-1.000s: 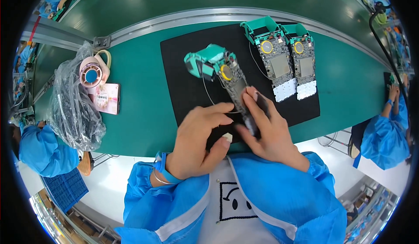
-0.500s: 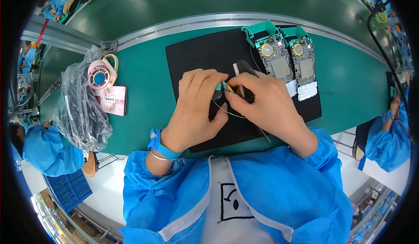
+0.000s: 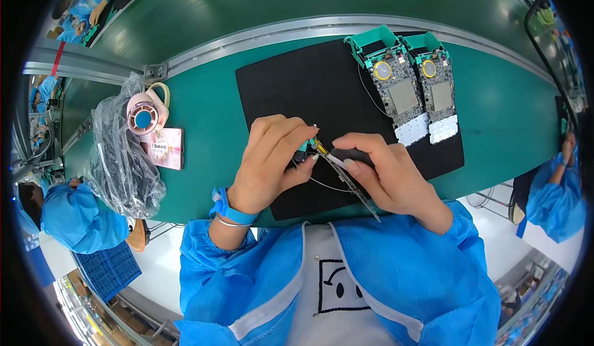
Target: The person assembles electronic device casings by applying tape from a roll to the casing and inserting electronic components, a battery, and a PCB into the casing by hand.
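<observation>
Pinches the green-ended circuit board (image 3: 354, 187) above the black mat (image 3: 278, 92) in the left hand (image 3: 269, 160) and, now lowering the dark tool (image 3: 357, 156) pinched in the right hand (image 3: 396, 177) to the board, apparently works beside its yellow disc (image 3: 321, 148).

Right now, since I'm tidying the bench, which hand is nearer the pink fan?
Left. The left hand is to the right of the pink fan and lower in the picture; the right hand is farther right, beyond the left one.
</observation>
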Action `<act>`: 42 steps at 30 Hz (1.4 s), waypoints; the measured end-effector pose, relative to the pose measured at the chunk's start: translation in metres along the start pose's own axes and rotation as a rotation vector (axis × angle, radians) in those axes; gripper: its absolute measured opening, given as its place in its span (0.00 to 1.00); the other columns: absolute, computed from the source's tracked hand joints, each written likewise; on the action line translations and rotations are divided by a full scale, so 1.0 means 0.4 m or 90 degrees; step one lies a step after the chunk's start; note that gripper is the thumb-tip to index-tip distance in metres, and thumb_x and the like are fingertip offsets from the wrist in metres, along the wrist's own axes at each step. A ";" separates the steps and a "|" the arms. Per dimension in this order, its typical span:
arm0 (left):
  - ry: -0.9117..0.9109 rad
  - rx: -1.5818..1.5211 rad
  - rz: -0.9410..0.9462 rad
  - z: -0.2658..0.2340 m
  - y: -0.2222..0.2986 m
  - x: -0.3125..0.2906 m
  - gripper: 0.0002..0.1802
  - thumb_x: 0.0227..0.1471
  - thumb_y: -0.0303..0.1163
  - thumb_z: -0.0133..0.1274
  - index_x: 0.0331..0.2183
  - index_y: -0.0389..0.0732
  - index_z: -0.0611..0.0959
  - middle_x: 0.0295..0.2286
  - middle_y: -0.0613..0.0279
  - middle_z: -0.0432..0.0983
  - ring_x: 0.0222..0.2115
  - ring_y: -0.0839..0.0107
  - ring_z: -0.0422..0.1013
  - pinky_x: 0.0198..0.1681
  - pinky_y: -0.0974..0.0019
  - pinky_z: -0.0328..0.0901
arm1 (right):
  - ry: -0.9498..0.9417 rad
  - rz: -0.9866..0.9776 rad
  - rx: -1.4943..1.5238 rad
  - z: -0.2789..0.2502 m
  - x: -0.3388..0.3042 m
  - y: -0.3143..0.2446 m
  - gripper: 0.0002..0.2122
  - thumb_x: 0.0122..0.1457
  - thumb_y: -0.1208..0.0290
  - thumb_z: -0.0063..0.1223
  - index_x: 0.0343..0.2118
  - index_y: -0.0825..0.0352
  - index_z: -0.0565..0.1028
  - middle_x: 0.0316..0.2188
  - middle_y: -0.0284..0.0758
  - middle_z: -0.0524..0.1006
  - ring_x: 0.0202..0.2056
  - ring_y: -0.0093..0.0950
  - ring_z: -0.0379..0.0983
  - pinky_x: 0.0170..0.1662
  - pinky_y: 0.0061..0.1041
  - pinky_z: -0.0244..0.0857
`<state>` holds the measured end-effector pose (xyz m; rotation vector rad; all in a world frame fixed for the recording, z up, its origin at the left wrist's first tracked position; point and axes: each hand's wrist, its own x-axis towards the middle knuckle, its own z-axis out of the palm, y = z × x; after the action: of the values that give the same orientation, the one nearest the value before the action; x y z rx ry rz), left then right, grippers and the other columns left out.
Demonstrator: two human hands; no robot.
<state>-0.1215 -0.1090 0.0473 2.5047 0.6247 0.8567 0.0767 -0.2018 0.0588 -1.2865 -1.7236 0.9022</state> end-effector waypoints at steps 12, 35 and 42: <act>0.023 0.005 0.002 0.009 0.003 -0.005 0.19 0.38 0.26 0.58 0.37 0.37 0.78 0.35 0.55 0.72 0.36 0.57 0.66 0.40 0.60 0.63 | 0.113 0.077 0.085 0.055 0.017 -0.006 0.12 0.59 0.76 0.46 0.46 0.68 0.66 0.33 0.38 0.75 0.30 0.29 0.76 0.33 0.22 0.67; -0.024 0.034 -0.004 0.015 0.018 -0.022 0.14 0.40 0.20 0.52 0.33 0.46 0.77 0.38 0.56 0.69 0.38 0.55 0.62 0.41 0.55 0.59 | 0.216 -0.143 0.089 0.078 -0.019 0.061 0.10 0.45 0.86 0.56 0.32 0.71 0.75 0.26 0.40 0.76 0.25 0.32 0.73 0.27 0.24 0.66; -0.064 0.013 0.004 -0.006 0.013 -0.001 0.15 0.40 0.20 0.52 0.34 0.47 0.77 0.38 0.56 0.69 0.39 0.55 0.62 0.41 0.56 0.59 | 0.238 -0.080 0.055 0.043 -0.019 0.033 0.11 0.45 0.88 0.54 0.34 0.72 0.75 0.26 0.41 0.75 0.25 0.31 0.70 0.26 0.22 0.62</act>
<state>-0.1219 -0.1131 0.0515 2.5520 0.5951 0.7247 0.0680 -0.2077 0.0383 -1.1880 -1.4378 0.6109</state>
